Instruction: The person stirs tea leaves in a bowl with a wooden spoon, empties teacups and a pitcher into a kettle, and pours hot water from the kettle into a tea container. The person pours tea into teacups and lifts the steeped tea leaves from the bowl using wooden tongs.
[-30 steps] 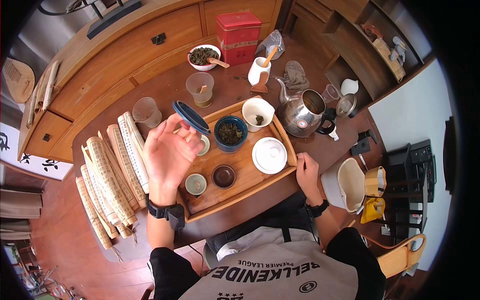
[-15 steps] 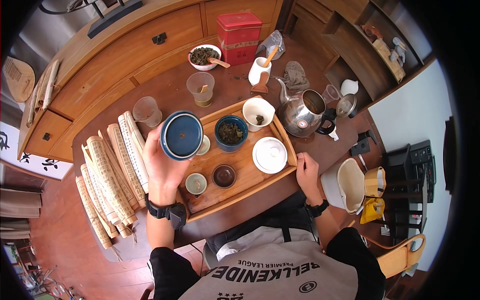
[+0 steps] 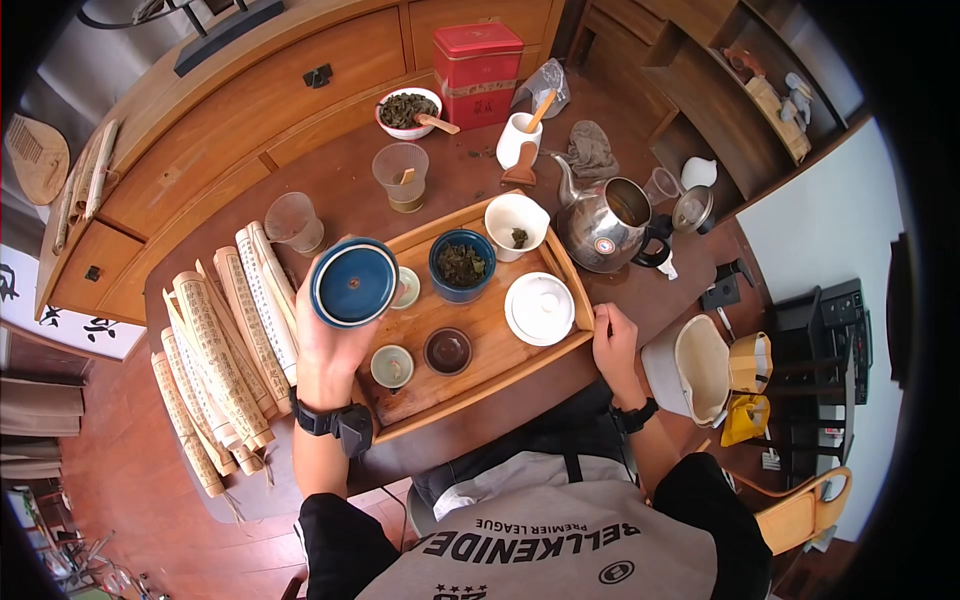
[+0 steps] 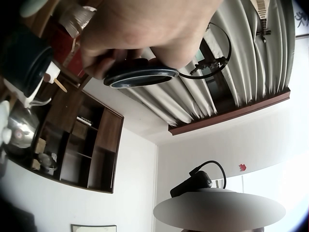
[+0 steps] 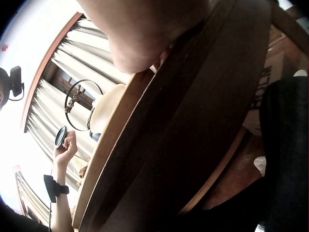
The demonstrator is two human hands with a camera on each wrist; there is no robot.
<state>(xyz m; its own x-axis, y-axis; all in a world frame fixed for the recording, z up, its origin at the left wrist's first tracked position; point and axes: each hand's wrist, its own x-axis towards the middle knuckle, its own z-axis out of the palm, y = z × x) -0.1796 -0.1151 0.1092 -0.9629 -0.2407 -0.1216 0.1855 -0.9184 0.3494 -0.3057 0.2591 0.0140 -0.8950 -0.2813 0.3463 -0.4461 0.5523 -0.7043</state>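
Note:
In the head view my left hand [image 3: 335, 345] holds a round blue lid [image 3: 354, 283] over the tray's left side, its light-rimmed face towards the camera. The left wrist view shows the lid [image 4: 140, 77] edge-on, gripped by the fingers of my left hand [image 4: 149, 29]. A blue bowl [image 3: 462, 267] with wet dark leaves stands uncovered on the wooden tray [image 3: 480, 378]. My right hand [image 3: 615, 345] rests at the tray's right edge, fingers curled by the rim. In the right wrist view my right hand [image 5: 145, 34] touches the wooden edge; its fingertips are mostly hidden.
On the tray are a white pitcher [image 3: 516, 228], a white lidded bowl [image 3: 540, 310], a brown cup [image 3: 448, 353] and pale cups [image 3: 392, 368]. A steel kettle [image 3: 603, 228] stands to the right, scrolls [image 3: 215, 350] lie left, and glasses [image 3: 294, 224] stand behind.
The blue lid has turned from nearly edge-on to showing its round face, and has shifted left and slightly down with my left hand. My right hand has stayed at the tray.

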